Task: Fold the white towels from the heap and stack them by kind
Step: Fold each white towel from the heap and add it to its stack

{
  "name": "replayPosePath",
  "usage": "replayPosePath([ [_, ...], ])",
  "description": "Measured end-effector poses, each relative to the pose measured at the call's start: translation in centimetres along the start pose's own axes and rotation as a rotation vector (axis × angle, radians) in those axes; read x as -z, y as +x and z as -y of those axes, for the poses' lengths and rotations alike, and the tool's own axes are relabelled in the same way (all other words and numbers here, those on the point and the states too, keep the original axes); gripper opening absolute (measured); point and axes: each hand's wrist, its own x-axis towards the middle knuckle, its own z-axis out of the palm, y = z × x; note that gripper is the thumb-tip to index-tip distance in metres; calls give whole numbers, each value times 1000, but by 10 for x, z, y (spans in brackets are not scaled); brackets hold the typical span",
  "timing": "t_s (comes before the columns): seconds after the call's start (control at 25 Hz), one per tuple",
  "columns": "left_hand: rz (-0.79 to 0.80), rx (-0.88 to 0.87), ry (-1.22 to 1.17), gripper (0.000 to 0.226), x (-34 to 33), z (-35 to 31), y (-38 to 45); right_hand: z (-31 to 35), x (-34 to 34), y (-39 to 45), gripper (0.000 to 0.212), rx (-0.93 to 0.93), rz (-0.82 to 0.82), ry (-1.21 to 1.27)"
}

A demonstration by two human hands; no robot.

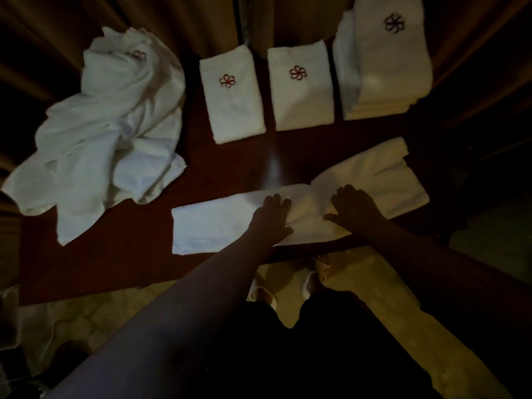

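Observation:
A long white towel (218, 223) lies folded lengthwise across the near part of the dark wooden table (115, 263). My left hand (269, 217) presses flat on its middle. My right hand (354, 207) rests flat on it just to the right, fingers spread. A loose heap of white towels (112, 131) lies at the left. At the back stand two folded towels with red flower marks (231, 96) (300, 87) and a taller stack with a dark flower mark (385, 67).
Brown curtains (187, 21) hang behind the table. The table's near edge runs just under my forearms. Below it are a patterned floor (86, 318) and pale slippers (264, 292). Bare table shows between the heap and the long towel.

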Motion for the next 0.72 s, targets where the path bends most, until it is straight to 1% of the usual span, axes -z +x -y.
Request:
replayPosePath([
  [0.08, 17, 74, -13, 73, -7, -7, 12, -17, -11, -4, 57, -45, 86, 55],
  [0.12, -3, 104, -11, 75, -11, -9, 16, -22, -14, -5, 61, -81, 145, 118],
  [0.16, -31, 125, -7, 77, -14, -8, 20, -24, -17, -3, 65, -108, 167, 183],
  [0.24, -79, 156, -5, 79, -13, -4, 29, -28, -18, 3, 66, -130, 121, 270],
  [0.36, -108, 204, -23, 77, -2, 5, 45, -38, -13, 17, 63, -127, 85, 266],
  [0.52, -166, 251, 14, 70, 12, 10, 60, -53, -13, 29, 49, -125, 30, 332],
  [0.64, -171, 293, 101, 68, 19, -10, 68, -68, -12, 34, 41, -113, -43, 261],
  [0.72, -232, 215, 85, 65, 20, -33, 76, -86, -9, 38, 42, -154, -152, 181],
])
